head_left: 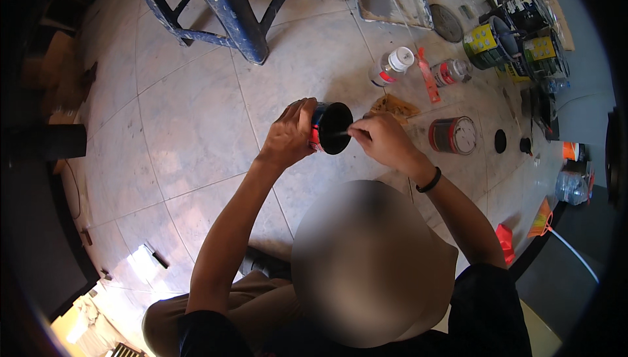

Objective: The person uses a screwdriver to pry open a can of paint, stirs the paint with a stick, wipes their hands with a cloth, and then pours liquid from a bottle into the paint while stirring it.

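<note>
My left hand (288, 133) is wrapped round a small can (334, 114) with a red and dark label, tilted so its dark mouth faces right. My right hand (386, 142) pinches a thin stick-like tool (341, 134), whose far end reaches into the can. What kind of tool it is cannot be made out, and the dark inside hides its tip. To the right of my right hand stands a second tin (453, 136) with a pale, stained top. Just beyond that hand a stained yellow-brown sheet (394, 106) lies on the tiles.
Beyond the hands are a white-capped bottle (392, 66), another clear bottle (451, 72) and a red strip (428, 77). A paint tray (362, 5) and yellow-black paint buckets (483, 44) sit farther off. A blue stool (229, 14) stands far left; a black disc (500, 141) lies right.
</note>
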A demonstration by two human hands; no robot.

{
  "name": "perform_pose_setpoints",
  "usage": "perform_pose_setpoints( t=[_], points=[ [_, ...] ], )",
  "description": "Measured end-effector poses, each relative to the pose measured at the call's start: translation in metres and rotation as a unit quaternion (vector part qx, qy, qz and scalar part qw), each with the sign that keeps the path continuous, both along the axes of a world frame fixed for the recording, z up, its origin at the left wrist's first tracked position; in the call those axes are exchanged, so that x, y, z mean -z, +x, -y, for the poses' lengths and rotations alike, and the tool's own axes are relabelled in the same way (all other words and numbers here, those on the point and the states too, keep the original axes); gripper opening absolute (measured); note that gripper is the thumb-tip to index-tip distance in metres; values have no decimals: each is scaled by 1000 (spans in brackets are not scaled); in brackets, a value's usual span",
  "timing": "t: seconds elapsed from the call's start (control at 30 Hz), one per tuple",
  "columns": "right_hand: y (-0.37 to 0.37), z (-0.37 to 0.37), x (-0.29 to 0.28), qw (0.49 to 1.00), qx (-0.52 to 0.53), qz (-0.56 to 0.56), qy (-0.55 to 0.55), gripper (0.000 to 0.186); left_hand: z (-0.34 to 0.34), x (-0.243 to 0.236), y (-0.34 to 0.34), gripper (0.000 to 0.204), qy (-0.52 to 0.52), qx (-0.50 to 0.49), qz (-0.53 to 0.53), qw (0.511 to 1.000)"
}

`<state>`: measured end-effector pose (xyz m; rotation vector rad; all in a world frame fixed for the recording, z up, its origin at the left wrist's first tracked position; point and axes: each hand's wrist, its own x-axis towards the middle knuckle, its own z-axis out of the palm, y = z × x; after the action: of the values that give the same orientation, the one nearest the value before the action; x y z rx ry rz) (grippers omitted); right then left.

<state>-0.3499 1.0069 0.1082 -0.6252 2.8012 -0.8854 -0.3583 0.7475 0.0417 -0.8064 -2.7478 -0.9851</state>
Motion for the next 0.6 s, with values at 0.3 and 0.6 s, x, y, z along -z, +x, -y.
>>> perform_pose_setpoints(
  t=[0.3, 0.6],
  points=[
    [0, -3, 1, 1000, 9, 4, -18, 12, 2, -6, -2, 101, -2, 0, 47, 999],
    [-7, -10, 7, 998, -12, 4, -55, 8, 2, -7, -3, 94, 5, -3, 80, 997]
  ],
)
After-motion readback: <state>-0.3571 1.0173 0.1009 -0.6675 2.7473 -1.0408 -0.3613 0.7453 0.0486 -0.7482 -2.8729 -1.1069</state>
